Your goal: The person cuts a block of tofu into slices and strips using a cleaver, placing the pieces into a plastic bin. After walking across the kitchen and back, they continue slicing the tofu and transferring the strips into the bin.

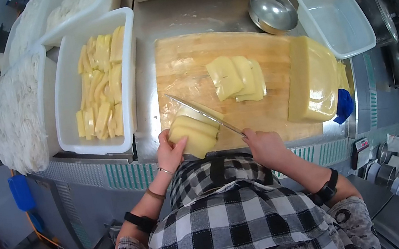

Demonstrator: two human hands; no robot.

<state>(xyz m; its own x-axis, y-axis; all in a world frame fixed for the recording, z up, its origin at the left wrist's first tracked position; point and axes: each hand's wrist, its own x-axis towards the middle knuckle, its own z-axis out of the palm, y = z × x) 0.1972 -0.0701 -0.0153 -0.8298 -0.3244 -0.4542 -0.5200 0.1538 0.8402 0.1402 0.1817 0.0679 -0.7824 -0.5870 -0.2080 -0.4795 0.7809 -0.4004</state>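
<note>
While the head view takes in both hands over the worktop, the left hand point(170, 148) sits at the left end of a leaning stack of yellow slices point(195, 135), which lies at the near edge of a wooden cutting board point(178, 64). Its thumb and fingers touch the slices; whether they pinch them or only steady them, I cannot tell from this angle. The right hand point(263, 146) has its fingers closed around the handle of a knife point(201, 111). The blade slants away to the upper left across the stack, with 1 paler piece on its far side.

Farther back on the board, at least 3 flat slices point(236, 78) overlap, apart from the stack. To their right stands 1 large, glossy yellow block point(311, 78), with a blue cloth point(344, 105) just beside its near right corner. Beyond the board are a metal bowl point(273, 10) and, to its right, a translucent white container point(336, 20). On the left, a white tub point(128, 35) holds rows of yellow strips point(100, 88), and next to it white strands point(21, 113) fill another container.
</note>
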